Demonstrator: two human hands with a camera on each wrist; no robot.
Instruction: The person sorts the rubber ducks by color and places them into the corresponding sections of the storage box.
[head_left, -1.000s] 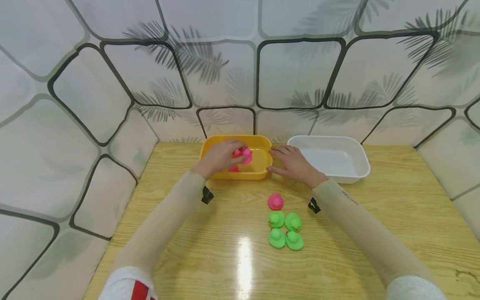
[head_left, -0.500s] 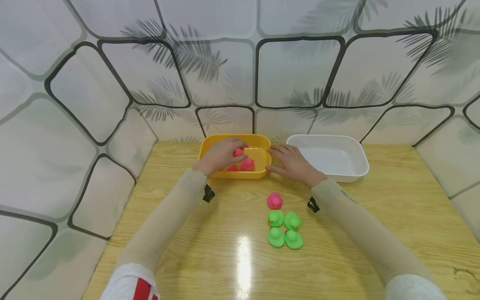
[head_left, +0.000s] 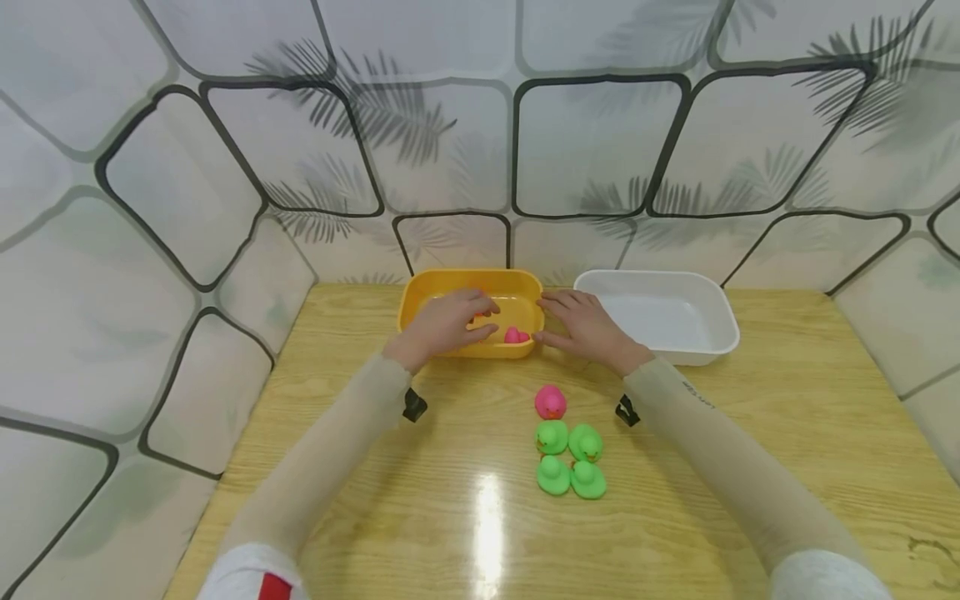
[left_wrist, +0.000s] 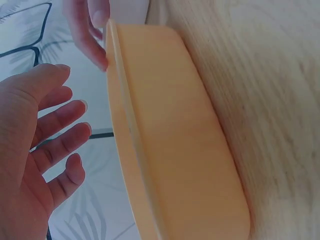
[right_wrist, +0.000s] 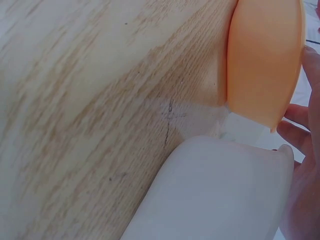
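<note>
My left hand (head_left: 452, 321) hovers over the orange tub (head_left: 525, 287), its fingers loosely bent and nothing between thumb and fingertips in the left wrist view. One pink rubber duck (head_left: 516, 335) lies inside at the tub's front right corner. The left hand covers most of the tub's left part. At the tub's right end, my right hand (head_left: 588, 329) touches the rim with fairly straight fingers and thumb. Nearer on the table sits another pink duck (head_left: 551, 402), just behind several green ducks (head_left: 552, 475) grouped in two rows.
A white tub (head_left: 675, 312) stands to the right of the orange one, partly behind the right hand. Both tubs are at the back of the wooden table (head_left: 405, 517), close to the patterned wall (head_left: 592, 150).
Pink ducks seen at the left fingers have dropped into the orange tub, and one now lies in its front right corner. The left hand has shifted slightly. The right hand stays at the rim.
</note>
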